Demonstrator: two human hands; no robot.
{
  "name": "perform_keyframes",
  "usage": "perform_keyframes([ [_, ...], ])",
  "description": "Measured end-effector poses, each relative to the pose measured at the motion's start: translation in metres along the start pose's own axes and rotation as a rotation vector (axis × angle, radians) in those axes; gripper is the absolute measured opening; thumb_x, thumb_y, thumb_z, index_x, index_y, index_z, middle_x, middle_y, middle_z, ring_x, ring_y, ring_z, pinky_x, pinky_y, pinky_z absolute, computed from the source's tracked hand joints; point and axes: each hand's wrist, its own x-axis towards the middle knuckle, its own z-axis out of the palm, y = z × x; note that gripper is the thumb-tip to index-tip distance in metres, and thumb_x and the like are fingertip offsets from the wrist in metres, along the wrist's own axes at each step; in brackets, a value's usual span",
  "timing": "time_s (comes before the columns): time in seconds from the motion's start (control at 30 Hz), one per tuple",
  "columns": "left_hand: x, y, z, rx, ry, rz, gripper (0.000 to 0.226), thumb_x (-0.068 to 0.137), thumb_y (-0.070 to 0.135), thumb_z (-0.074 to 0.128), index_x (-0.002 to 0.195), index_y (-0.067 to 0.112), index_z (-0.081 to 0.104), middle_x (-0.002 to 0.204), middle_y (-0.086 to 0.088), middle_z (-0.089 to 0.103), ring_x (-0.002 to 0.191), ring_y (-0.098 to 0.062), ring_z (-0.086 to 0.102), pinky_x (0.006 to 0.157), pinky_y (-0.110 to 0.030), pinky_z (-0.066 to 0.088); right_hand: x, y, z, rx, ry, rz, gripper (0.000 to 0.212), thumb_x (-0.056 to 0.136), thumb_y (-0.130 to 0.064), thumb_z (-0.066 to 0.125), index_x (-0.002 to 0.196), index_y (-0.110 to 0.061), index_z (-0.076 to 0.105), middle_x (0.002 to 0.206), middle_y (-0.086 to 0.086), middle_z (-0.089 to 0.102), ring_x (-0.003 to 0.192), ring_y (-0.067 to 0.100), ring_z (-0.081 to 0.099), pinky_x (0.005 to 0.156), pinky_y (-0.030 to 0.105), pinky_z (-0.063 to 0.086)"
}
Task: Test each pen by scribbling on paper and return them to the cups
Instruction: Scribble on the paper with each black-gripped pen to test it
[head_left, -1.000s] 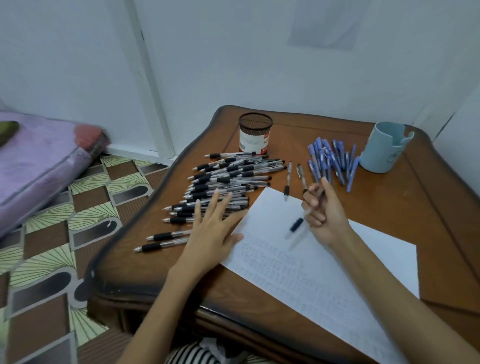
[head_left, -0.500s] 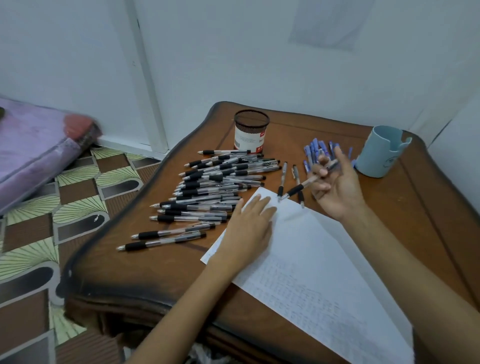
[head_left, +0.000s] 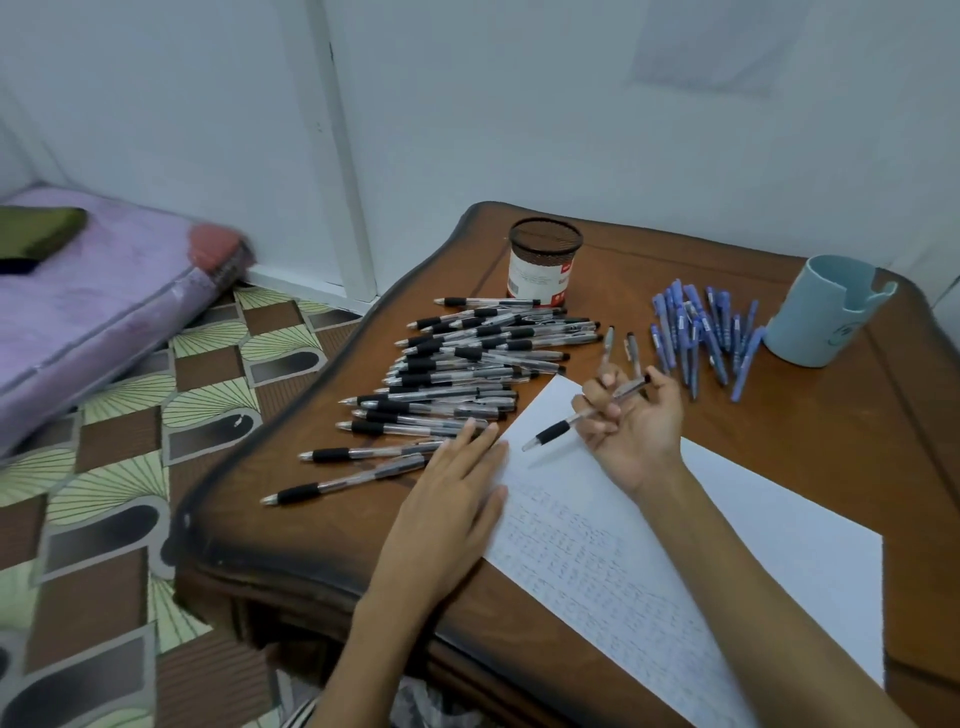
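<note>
Wood table filled most of our view, and across its near side lay the white sheet of paper (faint rows of scribble already on it). Left of the sheet sprawled the heap of black-grip pens, with the black mesh cup behind it. To the right, the blue pens fanned out beside the pale blue cup. Our left hand lay flat, fingers straight, on the paper's left edge. Our right hand, palm up, curled its fingers round one black-grip pen, its tip over the sheet.

Pen pile lies left of paper, before a cup.
</note>
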Motion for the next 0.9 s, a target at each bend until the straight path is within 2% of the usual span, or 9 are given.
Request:
perform_keyframes([
  [0.17, 0.005, 0.004, 0.005, 0.063, 0.013, 0.001, 0.048, 0.103, 0.034, 0.026, 0.149, 0.025, 0.022, 0.158, 0.01, 0.005, 0.133, 0.004, -0.016, 0.105, -0.014, -0.018, 0.002, -0.001, -0.003, -0.066, 0.009, -0.051, 0.032, 0.076, -0.035, 0.033, 0.055, -0.016, 0.048, 0.047, -0.004, 0.028, 0.043, 0.008, 0.025, 0.035, 0.017, 0.03],
  [0.23, 0.003, 0.003, 0.004, 0.028, 0.039, 0.025, 0.045, 0.102, 0.032, 0.029, 0.146, 0.023, 0.031, 0.157, 0.008, 0.014, 0.135, 0.003, -0.01, 0.105, -0.012, -0.019, 0.002, 0.0, -0.004, -0.078, 0.016, -0.067, 0.031, 0.076, -0.032, 0.033, 0.055, -0.016, 0.049, 0.046, -0.004, 0.029, 0.042, 0.009, 0.026, 0.035, 0.017, 0.03],
  [0.27, 0.001, 0.001, 0.002, 0.02, 0.077, 0.026, 0.044, 0.101, 0.032, 0.03, 0.143, 0.022, 0.038, 0.155, 0.005, 0.022, 0.138, 0.001, -0.003, 0.108, -0.016, -0.014, 0.002, 0.001, -0.005, -0.083, 0.024, -0.069, 0.031, 0.076, -0.032, 0.033, 0.054, -0.016, 0.049, 0.045, -0.004, 0.029, 0.042, 0.009, 0.026, 0.035, 0.017, 0.03],
  [0.37, -0.009, -0.009, -0.003, 0.069, 0.255, -0.045, 0.048, 0.093, 0.036, 0.03, 0.134, 0.021, 0.051, 0.146, 0.001, 0.041, 0.14, -0.012, 0.023, 0.113, -0.039, 0.006, 0.002, -0.001, -0.005, -0.096, 0.04, -0.069, 0.03, 0.075, -0.031, 0.035, 0.054, -0.016, 0.049, 0.044, -0.004, 0.029, 0.042, 0.009, 0.027, 0.034, 0.018, 0.031],
  [0.47, -0.015, -0.024, -0.012, 0.098, 0.297, -0.188, 0.059, 0.089, 0.051, 0.023, 0.141, 0.028, 0.039, 0.151, 0.009, 0.024, 0.142, -0.009, 0.009, 0.115, -0.041, 0.003, 0.002, -0.002, -0.004, -0.105, 0.052, -0.083, 0.031, 0.076, -0.03, 0.036, 0.054, -0.016, 0.052, 0.044, -0.003, 0.03, 0.043, 0.009, 0.029, 0.035, 0.018, 0.032],
  [0.6, -0.014, -0.042, -0.017, 0.153, 0.185, -0.262, 0.075, 0.082, 0.063, 0.007, 0.147, 0.03, 0.025, 0.157, 0.007, 0.01, 0.141, -0.006, -0.007, 0.114, -0.032, -0.006, 0.003, -0.002, -0.001, -0.123, 0.057, -0.057, 0.032, 0.078, -0.032, 0.04, 0.064, -0.017, 0.065, 0.048, -0.001, 0.035, 0.047, 0.009, 0.035, 0.041, 0.017, 0.04],
  [0.8, -0.012, -0.042, -0.013, 0.237, 0.154, -0.284, 0.078, 0.081, 0.063, 0.001, 0.148, 0.03, 0.022, 0.158, 0.004, 0.005, 0.146, -0.012, 0.001, 0.113, -0.032, -0.007, 0.003, 0.003, 0.002, -0.105, -0.021, 0.007, 0.037, 0.084, -0.034, 0.038, 0.075, -0.015, 0.069, 0.053, 0.001, 0.04, 0.05, 0.01, 0.036, 0.05, 0.023, 0.051],
  [0.9, -0.012, -0.041, -0.013, 0.244, 0.138, -0.293, 0.079, 0.08, 0.064, -0.001, 0.149, 0.031, 0.02, 0.158, 0.005, 0.002, 0.146, -0.012, -0.001, 0.114, -0.032, -0.007, 0.003, 0.005, 0.005, -0.071, -0.045, 0.031, 0.044, 0.086, -0.039, 0.037, 0.075, -0.013, 0.071, 0.053, 0.001, 0.042, 0.045, 0.008, 0.036, 0.05, 0.02, 0.05],
])
